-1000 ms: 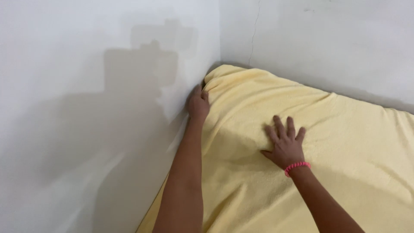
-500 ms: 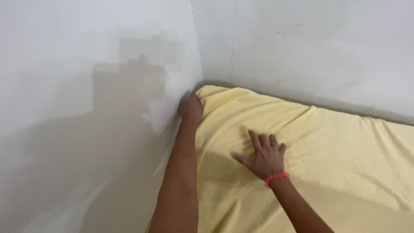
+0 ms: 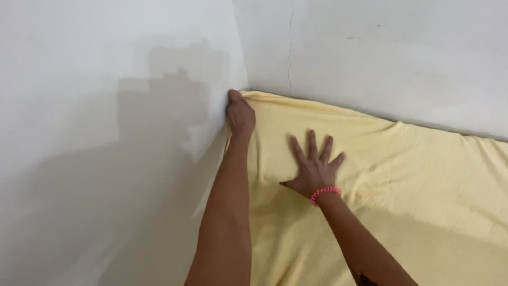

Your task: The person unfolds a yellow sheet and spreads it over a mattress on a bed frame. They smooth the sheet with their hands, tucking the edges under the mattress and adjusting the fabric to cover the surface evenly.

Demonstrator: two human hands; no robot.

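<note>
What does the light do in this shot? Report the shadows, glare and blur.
Head view: even, soft light, no glare; a broad grey shadow with blocky edges falls on the white painted left wall; the left hand at the corner and the right hand spread flat on the pale yellow fuzzy bed sheet look sharp, with faint shadows under the arms.

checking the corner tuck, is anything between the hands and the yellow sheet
Nothing visible. The left hand is pressed onto the sheet at its corner, right against the wall; its fingertips are hidden there. The right hand lies flat on the sheet with fingers spread, a pink band on its wrist.
</note>
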